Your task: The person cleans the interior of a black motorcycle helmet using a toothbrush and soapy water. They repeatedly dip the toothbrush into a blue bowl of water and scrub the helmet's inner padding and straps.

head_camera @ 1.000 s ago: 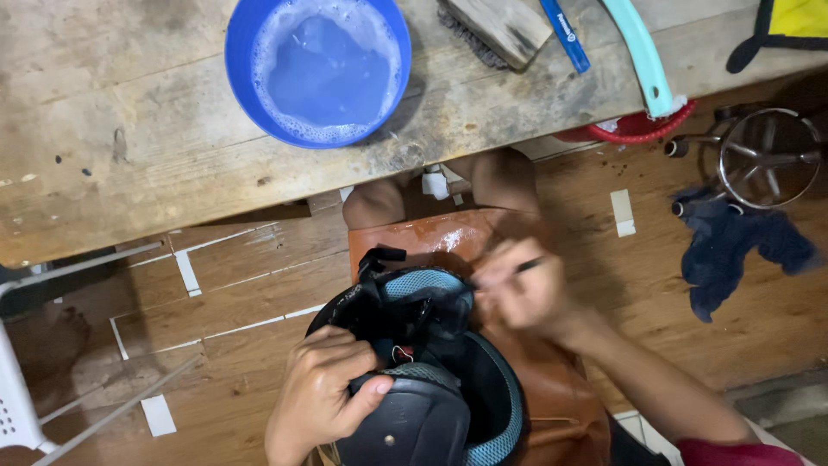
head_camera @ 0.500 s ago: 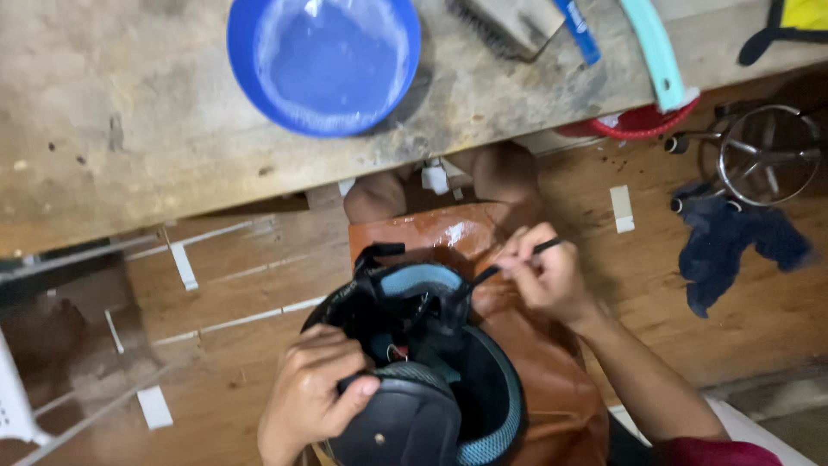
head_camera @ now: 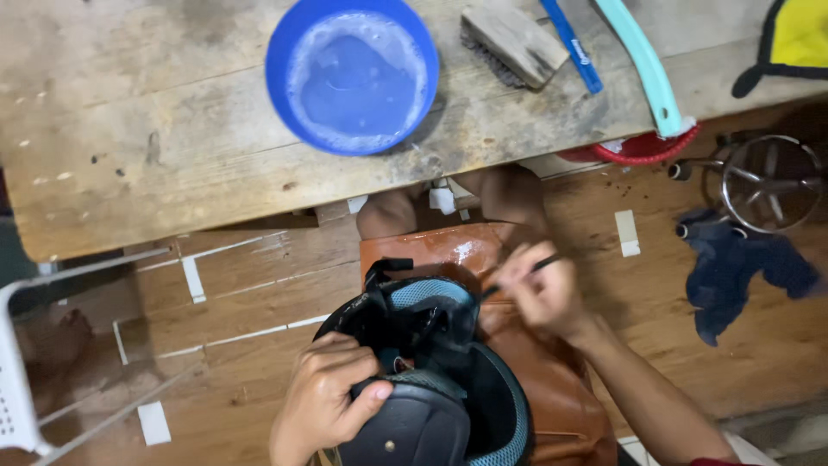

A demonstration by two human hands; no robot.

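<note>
From above, a black helmet (head_camera: 423,380) lies upturned on the person's lap, over a brown apron (head_camera: 552,406). The left hand (head_camera: 323,406) is clamped around its rim, thumb over the shell. The right hand (head_camera: 543,293) pinches a thin dark tool (head_camera: 526,274), its tip at the padding. On the wooden table (head_camera: 172,147) stand a blue bowl (head_camera: 352,73) of soapy water and a scrubbing brush (head_camera: 513,43).
</note>
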